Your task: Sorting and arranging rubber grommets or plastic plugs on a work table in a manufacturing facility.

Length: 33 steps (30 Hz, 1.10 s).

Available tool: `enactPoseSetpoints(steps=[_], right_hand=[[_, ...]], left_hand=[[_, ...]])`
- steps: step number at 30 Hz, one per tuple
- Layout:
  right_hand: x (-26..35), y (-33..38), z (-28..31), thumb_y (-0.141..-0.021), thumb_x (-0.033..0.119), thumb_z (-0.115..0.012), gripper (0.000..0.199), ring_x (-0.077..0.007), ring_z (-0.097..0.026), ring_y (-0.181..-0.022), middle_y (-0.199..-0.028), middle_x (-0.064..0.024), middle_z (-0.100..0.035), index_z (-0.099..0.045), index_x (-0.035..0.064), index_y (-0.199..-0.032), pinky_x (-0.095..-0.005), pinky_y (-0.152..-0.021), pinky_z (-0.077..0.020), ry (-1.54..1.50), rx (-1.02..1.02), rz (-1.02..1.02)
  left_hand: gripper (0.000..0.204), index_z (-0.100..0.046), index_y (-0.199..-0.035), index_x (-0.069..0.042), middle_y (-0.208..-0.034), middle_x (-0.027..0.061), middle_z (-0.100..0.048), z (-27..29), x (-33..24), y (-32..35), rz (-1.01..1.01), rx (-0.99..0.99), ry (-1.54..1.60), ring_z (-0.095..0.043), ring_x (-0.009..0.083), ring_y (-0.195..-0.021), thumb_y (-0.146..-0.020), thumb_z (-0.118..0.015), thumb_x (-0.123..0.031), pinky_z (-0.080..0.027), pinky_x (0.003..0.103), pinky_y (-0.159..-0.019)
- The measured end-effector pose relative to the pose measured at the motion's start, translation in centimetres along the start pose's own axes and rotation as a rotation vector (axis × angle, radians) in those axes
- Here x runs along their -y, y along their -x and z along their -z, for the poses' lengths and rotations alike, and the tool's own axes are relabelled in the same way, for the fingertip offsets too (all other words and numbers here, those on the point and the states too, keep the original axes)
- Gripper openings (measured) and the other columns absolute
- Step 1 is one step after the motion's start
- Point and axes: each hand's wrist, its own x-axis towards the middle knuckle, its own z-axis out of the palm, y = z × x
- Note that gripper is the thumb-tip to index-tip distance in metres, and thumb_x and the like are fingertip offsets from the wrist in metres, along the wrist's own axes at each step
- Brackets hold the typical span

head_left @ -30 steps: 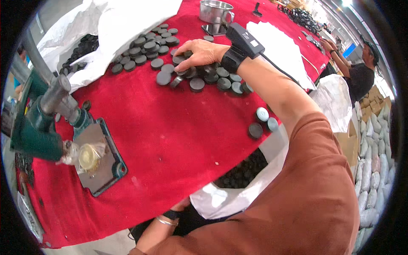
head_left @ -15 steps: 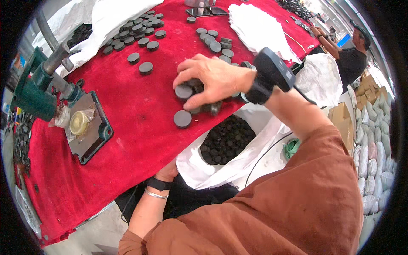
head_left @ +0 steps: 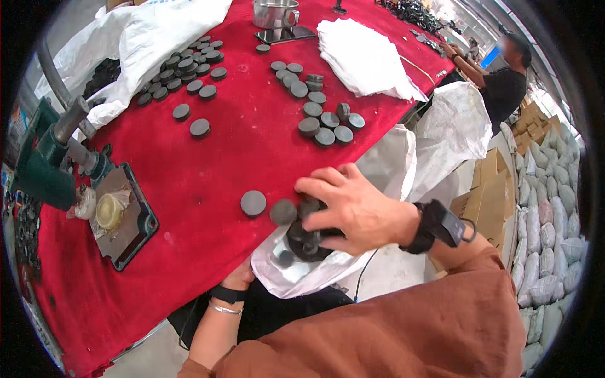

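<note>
My right hand (head_left: 353,205) hovers at the table's near edge over the mouth of a white sack (head_left: 280,280). Its fingers are spread and bent, with several blurred dark grey discs (head_left: 283,212) beside and under them, some dropping into the sack. One round grey disc (head_left: 253,203) lies on the red cloth just left of these. My left hand (head_left: 239,278) is low by the table edge, against the sack's left rim; its fingers are hidden. Farther back on the cloth sit a cluster of grey discs (head_left: 324,137) and a larger pile (head_left: 186,65) toward the left.
A green hand press (head_left: 47,157) with a metal plate (head_left: 129,217) stands at left. Toward the back are a metal cup (head_left: 275,12), a phone (head_left: 285,34) and white sheets (head_left: 365,60). Another person (head_left: 504,79) works at far right, near cardboard boxes (head_left: 488,186) and stacked bags (head_left: 545,252).
My right hand has moved right and toward me, from the cloth to the edge over the sack, taking several discs along; some now fall in. My left hand stays by the sack.
</note>
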Motion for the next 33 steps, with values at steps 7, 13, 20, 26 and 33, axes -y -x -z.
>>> enactPoseSetpoints(steps=[7,13,20,26,33], right_hand=[[-9.6,-7.0,4.7,-0.076,0.027,-0.073,0.036,-0.035,-0.059,-0.103,-0.106,-0.0167,-0.064,-0.066,0.005,-0.103,-0.0411,-0.088,-0.0463,-0.02,-0.376,-0.169],[-24.2,-19.9,2.1,-0.086,0.035,-0.062,0.051,-0.0368,-0.058,-0.111,-0.123,-0.0175,-0.06,-0.057,0.0051,-0.127,-0.0414,-0.096,-0.0466,0.303,-0.24,-0.16],[-30.3,-27.3,-1.9,-0.092,0.041,-0.051,0.052,-0.0373,-0.057,-0.114,-0.133,-0.0158,-0.055,-0.053,0.01,-0.134,-0.0438,-0.097,-0.0467,0.371,0.071,-0.322],[-26.4,-21.4,0.1,-0.081,0.074,-0.05,0.084,-0.035,-0.054,-0.122,-0.13,-0.0198,-0.058,-0.057,0.0091,-0.133,-0.0424,-0.104,-0.0427,0.101,0.036,-0.306],[-19.0,-11.2,0.7,-0.087,0.051,-0.06,0.059,-0.0346,-0.057,-0.113,-0.12,-0.0178,-0.059,-0.063,0.0043,-0.124,-0.0399,-0.098,-0.0448,-0.026,0.027,-0.21]], left_hand=[[0.046,-0.049,-0.135,-0.001,-0.134,0.014,-0.055,1.1,0.4,0.3,0.004,-0.07,-0.055,-0.055,0.0267,-0.119,-0.099,-0.05,-0.03,-0.043,0.042,-0.105],[0.034,-0.054,-0.126,-0.002,-0.122,0.0125,-0.06,1.3,0.7,1.2,-0.234,-0.19,-0.336,-0.06,0.0239,-0.109,-0.095,-0.058,-0.016,-0.05,0.038,-0.095],[0.033,-0.056,-0.124,-0.004,-0.121,0.0121,-0.061,-0.9,0.1,2.9,-0.345,-0.188,-0.238,-0.06,0.0234,-0.108,-0.093,-0.062,-0.013,-0.051,0.039,-0.093],[0.036,-0.055,-0.126,-0.004,-0.12,0.0117,-0.061,1.4,1.0,2.8,-0.252,-0.324,0.012,-0.06,0.0241,-0.108,-0.092,-0.063,-0.015,-0.051,0.04,-0.094],[0.038,-0.054,-0.126,-0.003,-0.121,0.0114,-0.061,0.5,-0.1,1.4,-0.105,-0.216,-0.023,-0.059,0.0242,-0.109,-0.092,-0.064,-0.016,-0.05,0.041,-0.095]])
